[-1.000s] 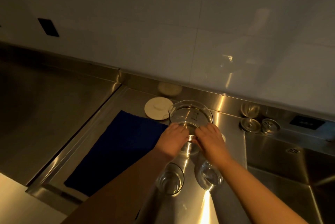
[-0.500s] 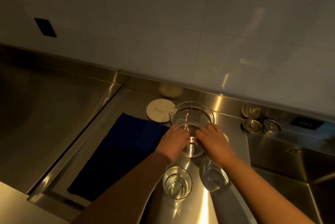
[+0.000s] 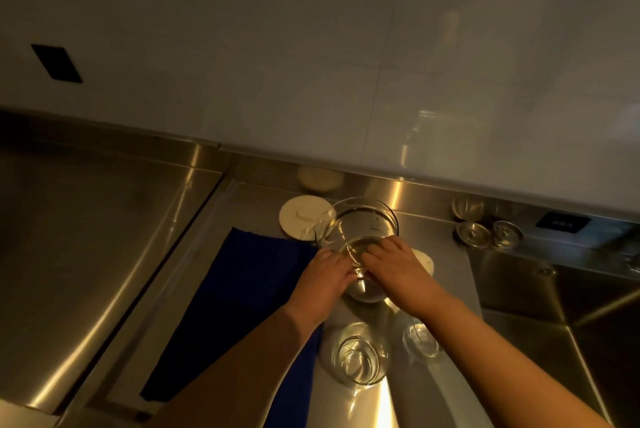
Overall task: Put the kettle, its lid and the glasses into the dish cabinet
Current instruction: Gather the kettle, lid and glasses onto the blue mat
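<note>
A clear glass kettle [image 3: 363, 219] stands on the steel counter in the middle of the view. My left hand [image 3: 323, 277] and my right hand [image 3: 398, 265] both grip its near side low down, fingertips almost meeting. A white part [image 3: 424, 259] shows behind my right hand. The round white lid [image 3: 298, 216] lies flat just left of the kettle by the back wall. Two empty glasses stand upright nearer me, one large [image 3: 360, 355] and one small [image 3: 420, 341], partly hidden by my right forearm.
A dark blue cloth [image 3: 249, 289] lies on the drainer left of the kettle. Two metal sink strainers [image 3: 472, 233] [image 3: 507, 233] sit at the back right beside a sunken sink basin [image 3: 571, 306]. A steel counter [image 3: 86, 237] spreads to the left.
Both hands stay on the kettle. The kettle's rim has shifted slightly left and up in the view, and the camera has moved so the glasses sit further below my hands.
</note>
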